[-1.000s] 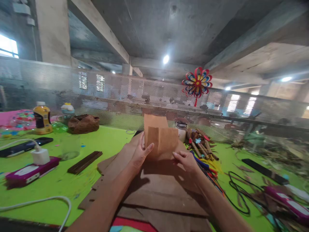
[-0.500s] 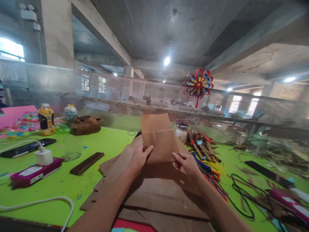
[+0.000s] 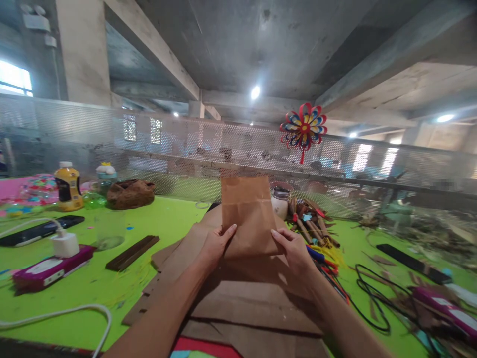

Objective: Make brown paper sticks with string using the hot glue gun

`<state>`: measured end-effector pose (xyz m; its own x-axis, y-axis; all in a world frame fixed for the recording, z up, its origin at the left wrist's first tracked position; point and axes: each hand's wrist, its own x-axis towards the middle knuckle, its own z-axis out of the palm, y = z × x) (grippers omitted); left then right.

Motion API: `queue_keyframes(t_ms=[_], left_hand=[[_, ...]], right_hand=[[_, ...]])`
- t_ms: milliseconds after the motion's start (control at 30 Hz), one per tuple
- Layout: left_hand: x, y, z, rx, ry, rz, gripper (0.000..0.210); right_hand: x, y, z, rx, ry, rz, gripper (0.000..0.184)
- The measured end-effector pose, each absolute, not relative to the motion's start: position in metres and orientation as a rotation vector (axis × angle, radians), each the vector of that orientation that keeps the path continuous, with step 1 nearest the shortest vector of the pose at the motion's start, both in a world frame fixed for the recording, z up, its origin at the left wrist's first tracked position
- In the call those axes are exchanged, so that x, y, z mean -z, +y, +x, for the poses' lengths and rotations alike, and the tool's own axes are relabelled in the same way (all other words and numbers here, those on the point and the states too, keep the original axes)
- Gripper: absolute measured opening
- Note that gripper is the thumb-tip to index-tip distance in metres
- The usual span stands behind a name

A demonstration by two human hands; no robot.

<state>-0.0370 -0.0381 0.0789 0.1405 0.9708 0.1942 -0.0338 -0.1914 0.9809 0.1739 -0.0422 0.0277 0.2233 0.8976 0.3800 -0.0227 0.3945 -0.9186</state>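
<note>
A creased piece of brown kraft paper [image 3: 249, 216] is held up over the far part of the stack of brown sheets [image 3: 257, 306]. The left hand [image 3: 216, 243] pinches its left edge, thumb in front; the right hand [image 3: 296, 247] pinches its lower right edge. Left of the stack lies a dark brown strip [image 3: 132, 253]; beyond it stands a lidded jar [image 3: 280, 205]; right of it, a looped black cable [image 3: 372, 325].

The left forearm [image 3: 169, 298] and right forearm [image 3: 335, 301] reach forward, bare, slanting inward toward each other. The left hand [image 3: 215, 244] pinches, its thumb pointing up and inward, fingers mostly hidden; the right hand [image 3: 295, 248] pinches likewise, thumb angled inward, roughly level with the left
</note>
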Motion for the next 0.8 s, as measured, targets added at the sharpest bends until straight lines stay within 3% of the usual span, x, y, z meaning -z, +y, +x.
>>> queue_keyframes(t_ms=[267, 800], left_hand=[[-0.034, -0.004, -0.031, -1.159, 0.726, 1.336, 0.036], [-0.034, -0.008, -0.028, -1.164, 0.858, 1.326, 0.031]], right_hand=[[-0.03, -0.04, 0.177, -0.676, -1.185, -0.951, 0.029], [-0.015, -0.027, 0.181, -0.404, -1.211, -1.103, 0.03]])
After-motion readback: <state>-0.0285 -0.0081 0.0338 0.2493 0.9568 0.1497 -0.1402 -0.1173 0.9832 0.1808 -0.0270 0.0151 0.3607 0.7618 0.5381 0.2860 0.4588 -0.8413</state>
